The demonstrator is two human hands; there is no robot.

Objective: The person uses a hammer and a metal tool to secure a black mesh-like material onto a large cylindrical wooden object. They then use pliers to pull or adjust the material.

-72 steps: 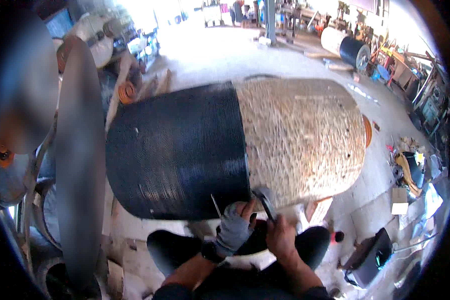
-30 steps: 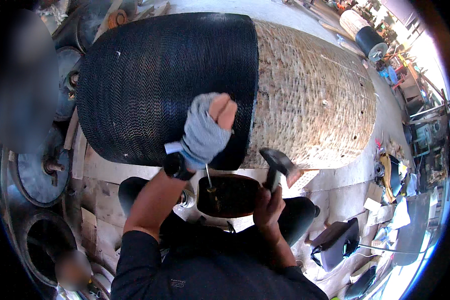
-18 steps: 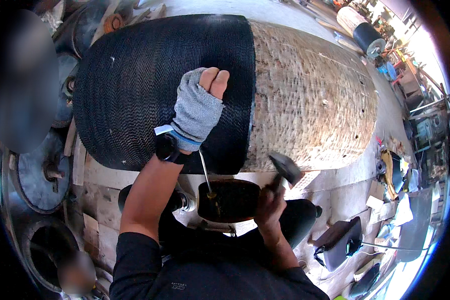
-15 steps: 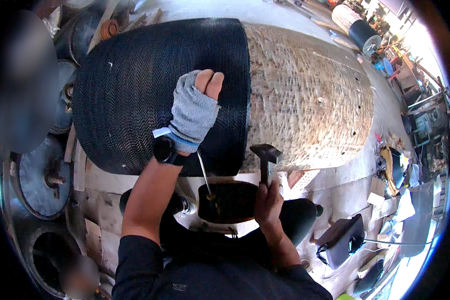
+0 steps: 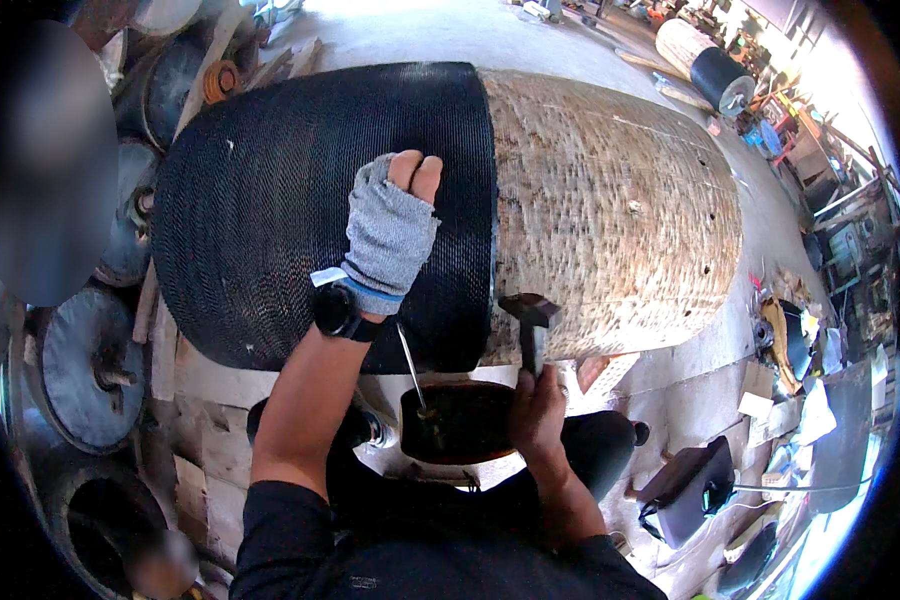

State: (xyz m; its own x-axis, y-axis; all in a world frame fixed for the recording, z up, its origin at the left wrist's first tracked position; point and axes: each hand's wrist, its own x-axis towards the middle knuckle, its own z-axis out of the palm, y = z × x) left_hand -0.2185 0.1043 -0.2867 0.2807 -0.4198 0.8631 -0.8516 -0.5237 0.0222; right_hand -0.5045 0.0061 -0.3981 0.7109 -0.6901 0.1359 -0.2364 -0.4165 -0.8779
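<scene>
A large wooden drum (image 5: 615,210) lies on its side before me, its left part covered in ribbed black wire-like winding (image 5: 300,190). My left hand (image 5: 395,220), in a grey fingerless glove, rests on the black part near where the bare wood starts. Its fingers are curled; whatever they may hold is hidden under the hand. In my right hand (image 5: 538,410) is a hammer (image 5: 532,325), gripped by the handle with its head up, in front of the drum's near edge. Between my knees sits a dark open container (image 5: 460,455), with a thin rod (image 5: 410,370) leaning in it.
Dark rollers and discs (image 5: 85,370) crowd the left side, beside wooden beams (image 5: 165,330). At the right lie a dark bag (image 5: 685,490) and scattered paper and scraps (image 5: 810,420). Another part-black roller (image 5: 720,75) lies at the far right. A wooden block (image 5: 600,372) supports the drum.
The whole view has shifted, so the drum and container sit lower in the picture. Both hands keep nearly the same pose, the left on the winding and the right on the hammer.
</scene>
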